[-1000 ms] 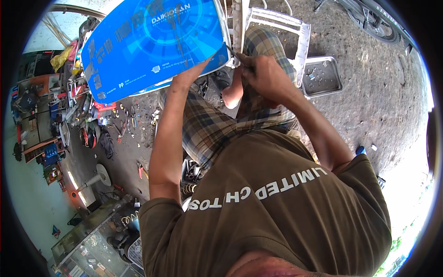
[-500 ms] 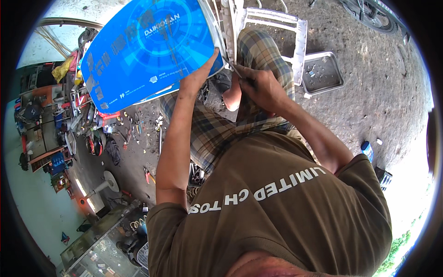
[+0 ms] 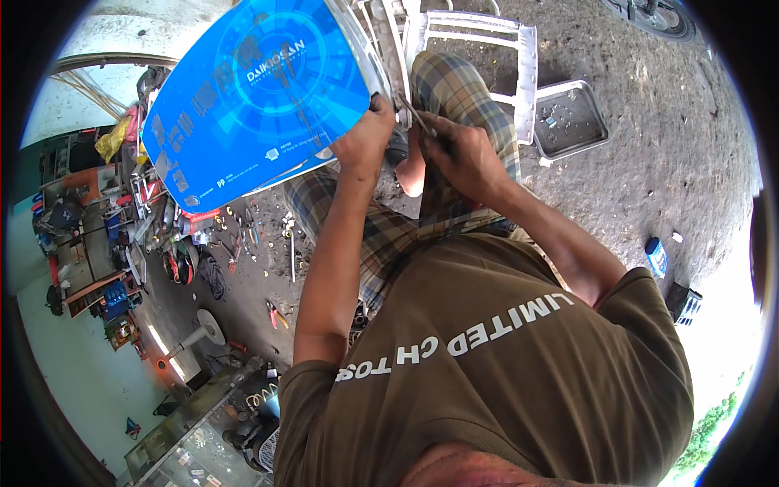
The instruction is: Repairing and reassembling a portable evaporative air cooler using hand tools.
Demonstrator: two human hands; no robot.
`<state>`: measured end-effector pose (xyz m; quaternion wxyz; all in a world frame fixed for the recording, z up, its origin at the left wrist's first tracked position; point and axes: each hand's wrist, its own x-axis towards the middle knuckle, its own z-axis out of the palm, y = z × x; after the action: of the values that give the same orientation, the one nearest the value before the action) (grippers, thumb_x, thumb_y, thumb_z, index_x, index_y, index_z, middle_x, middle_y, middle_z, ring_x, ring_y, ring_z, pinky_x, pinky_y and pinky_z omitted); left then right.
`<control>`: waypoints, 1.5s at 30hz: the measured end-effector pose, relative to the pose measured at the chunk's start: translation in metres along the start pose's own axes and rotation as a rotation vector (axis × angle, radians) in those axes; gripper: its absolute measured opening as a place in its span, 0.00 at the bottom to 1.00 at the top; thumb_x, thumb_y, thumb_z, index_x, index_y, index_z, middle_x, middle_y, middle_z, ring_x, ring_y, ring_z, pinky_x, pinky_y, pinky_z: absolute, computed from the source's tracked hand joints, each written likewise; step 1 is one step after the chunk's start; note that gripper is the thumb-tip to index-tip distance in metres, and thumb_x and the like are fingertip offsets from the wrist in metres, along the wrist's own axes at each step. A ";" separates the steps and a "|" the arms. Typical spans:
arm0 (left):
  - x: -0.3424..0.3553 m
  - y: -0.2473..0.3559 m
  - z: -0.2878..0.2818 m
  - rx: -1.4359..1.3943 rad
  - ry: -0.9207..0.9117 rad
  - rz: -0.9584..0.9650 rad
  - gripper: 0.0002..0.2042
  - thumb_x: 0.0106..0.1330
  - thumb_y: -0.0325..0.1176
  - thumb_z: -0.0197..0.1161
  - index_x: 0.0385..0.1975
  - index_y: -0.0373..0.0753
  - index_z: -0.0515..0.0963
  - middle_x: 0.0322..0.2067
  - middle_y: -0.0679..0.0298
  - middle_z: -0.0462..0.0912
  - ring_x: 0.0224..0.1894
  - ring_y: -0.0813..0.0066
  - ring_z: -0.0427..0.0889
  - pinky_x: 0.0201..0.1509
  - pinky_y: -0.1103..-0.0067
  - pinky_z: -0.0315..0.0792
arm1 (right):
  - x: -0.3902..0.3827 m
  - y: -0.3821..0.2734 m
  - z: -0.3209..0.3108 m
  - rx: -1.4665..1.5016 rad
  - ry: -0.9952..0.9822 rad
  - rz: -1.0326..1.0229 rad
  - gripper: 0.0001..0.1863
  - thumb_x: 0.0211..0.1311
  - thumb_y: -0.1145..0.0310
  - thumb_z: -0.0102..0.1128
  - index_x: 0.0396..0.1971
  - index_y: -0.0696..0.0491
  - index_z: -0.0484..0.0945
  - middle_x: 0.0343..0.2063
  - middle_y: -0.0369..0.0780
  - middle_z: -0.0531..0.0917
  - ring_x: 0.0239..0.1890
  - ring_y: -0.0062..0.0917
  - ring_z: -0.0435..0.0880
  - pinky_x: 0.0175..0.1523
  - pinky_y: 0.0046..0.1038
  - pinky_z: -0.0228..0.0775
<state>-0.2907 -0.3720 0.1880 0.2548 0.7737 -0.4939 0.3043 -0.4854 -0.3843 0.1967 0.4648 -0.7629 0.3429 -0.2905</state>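
A large blue panel (image 3: 243, 105) with a white underside edge stands tilted at the upper left, across my left knee. My left hand (image 3: 363, 142) is curled at its right corner, fingers closed around the edge. In my right hand (image 3: 466, 158) is a thin dark metal tool (image 3: 410, 112), its tip pointing toward the white plastic frame (image 3: 393, 61) beside the panel. The tool's exact kind is not clear. Where the tip meets the frame is partly hidden by the fingers.
A white slatted part (image 3: 523, 73) lies beyond my knee, beside a grey metal tray (image 3: 596, 122) with small pieces in it. Tools, including red-handled pliers (image 3: 277, 315), are scattered on the ground at left. A blue bottle (image 3: 656, 256) lies at right.
My left hand has shifted right and down along the panel's corner, its fingers now more curled. The tool's tip has risen slightly. The view has shifted a little.
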 end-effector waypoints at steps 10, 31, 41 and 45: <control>-0.015 -0.027 -0.011 -0.284 -0.312 -0.007 0.27 0.64 0.52 0.69 0.46 0.29 0.82 0.44 0.40 0.83 0.48 0.40 0.81 0.54 0.56 0.74 | -0.006 0.012 -0.002 0.020 -0.094 0.117 0.22 0.71 0.65 0.60 0.63 0.53 0.77 0.31 0.53 0.86 0.35 0.44 0.89 0.41 0.38 0.77; -0.019 -0.025 -0.027 -0.456 -0.261 0.148 0.17 0.59 0.37 0.77 0.46 0.39 0.83 0.42 0.56 0.87 0.44 0.52 0.85 0.49 0.65 0.78 | -0.011 0.006 -0.006 0.010 -0.063 0.084 0.23 0.69 0.67 0.60 0.62 0.55 0.77 0.33 0.55 0.86 0.36 0.47 0.89 0.41 0.38 0.78; -0.027 -0.038 -0.018 -0.563 -0.249 0.162 0.20 0.59 0.40 0.77 0.53 0.47 0.86 0.45 0.53 0.87 0.47 0.50 0.84 0.55 0.60 0.75 | -0.011 0.004 -0.008 0.003 -0.100 0.118 0.22 0.70 0.65 0.60 0.62 0.55 0.77 0.35 0.55 0.86 0.39 0.49 0.88 0.44 0.39 0.78; -0.019 -0.027 -0.027 -0.529 -0.248 0.180 0.19 0.62 0.36 0.75 0.52 0.40 0.84 0.45 0.52 0.88 0.46 0.52 0.88 0.51 0.66 0.79 | -0.012 0.008 -0.006 0.021 -0.059 0.070 0.23 0.70 0.65 0.60 0.62 0.55 0.77 0.34 0.55 0.86 0.39 0.49 0.88 0.43 0.39 0.78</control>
<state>-0.2780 -0.3310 0.1899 0.3572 0.6650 -0.6497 0.0896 -0.4991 -0.3803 0.1906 0.4927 -0.7537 0.3526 -0.2548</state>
